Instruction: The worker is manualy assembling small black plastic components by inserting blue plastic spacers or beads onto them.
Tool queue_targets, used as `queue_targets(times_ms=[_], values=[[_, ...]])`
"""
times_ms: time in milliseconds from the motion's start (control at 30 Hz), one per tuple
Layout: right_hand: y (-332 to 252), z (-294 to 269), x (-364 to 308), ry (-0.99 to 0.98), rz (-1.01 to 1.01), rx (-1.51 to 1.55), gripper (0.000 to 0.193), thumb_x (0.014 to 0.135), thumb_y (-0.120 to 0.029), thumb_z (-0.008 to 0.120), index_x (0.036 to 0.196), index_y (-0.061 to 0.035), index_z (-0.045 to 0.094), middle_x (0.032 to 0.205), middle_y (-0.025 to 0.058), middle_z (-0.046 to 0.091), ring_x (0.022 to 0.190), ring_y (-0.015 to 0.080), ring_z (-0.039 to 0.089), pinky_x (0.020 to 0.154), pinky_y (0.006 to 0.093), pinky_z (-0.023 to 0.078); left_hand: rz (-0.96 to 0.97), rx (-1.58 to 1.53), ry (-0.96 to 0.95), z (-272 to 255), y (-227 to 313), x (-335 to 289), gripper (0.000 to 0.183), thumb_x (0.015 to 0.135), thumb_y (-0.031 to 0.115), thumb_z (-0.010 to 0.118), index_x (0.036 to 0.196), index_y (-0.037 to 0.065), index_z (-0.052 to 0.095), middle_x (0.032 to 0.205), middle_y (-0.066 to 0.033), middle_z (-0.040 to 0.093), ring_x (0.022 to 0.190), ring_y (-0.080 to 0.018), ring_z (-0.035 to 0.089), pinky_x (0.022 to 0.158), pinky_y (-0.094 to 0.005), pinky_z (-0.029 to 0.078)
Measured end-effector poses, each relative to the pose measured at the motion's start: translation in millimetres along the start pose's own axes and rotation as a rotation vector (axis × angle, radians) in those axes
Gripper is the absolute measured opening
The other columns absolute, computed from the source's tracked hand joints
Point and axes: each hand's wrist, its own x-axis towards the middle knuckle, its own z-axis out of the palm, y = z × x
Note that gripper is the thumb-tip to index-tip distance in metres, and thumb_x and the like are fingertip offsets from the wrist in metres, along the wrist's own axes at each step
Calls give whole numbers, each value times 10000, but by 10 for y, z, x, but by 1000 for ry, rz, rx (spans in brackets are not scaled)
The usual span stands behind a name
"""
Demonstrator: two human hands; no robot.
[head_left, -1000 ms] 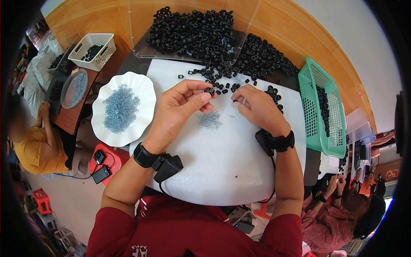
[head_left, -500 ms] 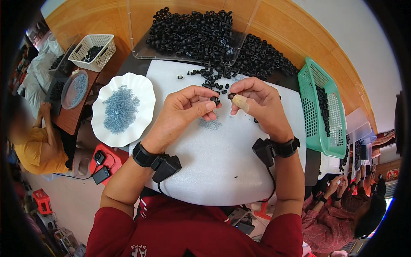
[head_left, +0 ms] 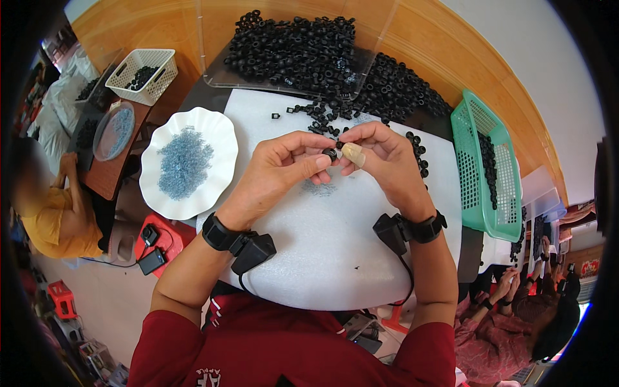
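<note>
Over the white foam sheet (head_left: 309, 258) my two hands meet, fingertips close together. My left hand (head_left: 287, 161) pinches a small round black plastic part (head_left: 331, 155) between thumb and fingers. In my right hand (head_left: 383, 158), whose thumb wears a tan covering, is a smaller black piece (head_left: 340, 145), held close against the round part. Whether the two pieces touch, I cannot tell. Below the hands lies a thin scatter of tiny clear bluish pieces (head_left: 319, 188). Loose small black parts (head_left: 325, 116) lie on the sheet just beyond my fingers.
A white scalloped plate (head_left: 222, 138) of clear bluish pieces stands at left. Behind, a clear bin (head_left: 219, 80) and a heap hold black parts. A green basket (head_left: 503, 222) is at right, a white basket (head_left: 158, 87) far left. Other people sit on both sides.
My hands have come closer together, the right moving left with its piece toward the round part. More black parts show to the right of my right hand.
</note>
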Motion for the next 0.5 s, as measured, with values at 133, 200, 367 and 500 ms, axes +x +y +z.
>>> queue_targets(times_ms=[133,200,367,500], values=[[-46,25,-8,4,43,-24,209,900,-74,624,1084,20,592,1010,84,635,873,125,631,741,258,527,-7,16,-7,-11,-8,-3,278,914,93,634,1170,-12,613,960,-78,668,808,-113,628,742,-236,507],[-34,23,-6,18,12,-35,209,897,-70,625,1084,18,591,1002,79,635,874,121,628,747,254,522,-5,8,-13,-11,-13,-2,280,914,95,635,1172,-12,611,964,-79,668,806,-112,628,743,-236,507],[-36,10,-24,63,-65,-163,208,885,-49,625,1081,12,592,996,68,637,885,115,621,780,243,504,7,10,-17,-5,-21,6,254,912,91,639,1146,-5,617,951,-54,661,810,-97,624,740,-229,507],[-91,32,-54,65,-50,-187,178,872,-28,628,1045,15,625,975,64,651,888,117,626,803,248,498,36,41,-10,-9,-74,9,243,910,82,640,1139,1,618,943,-39,654,813,-85,615,741,-222,506]])
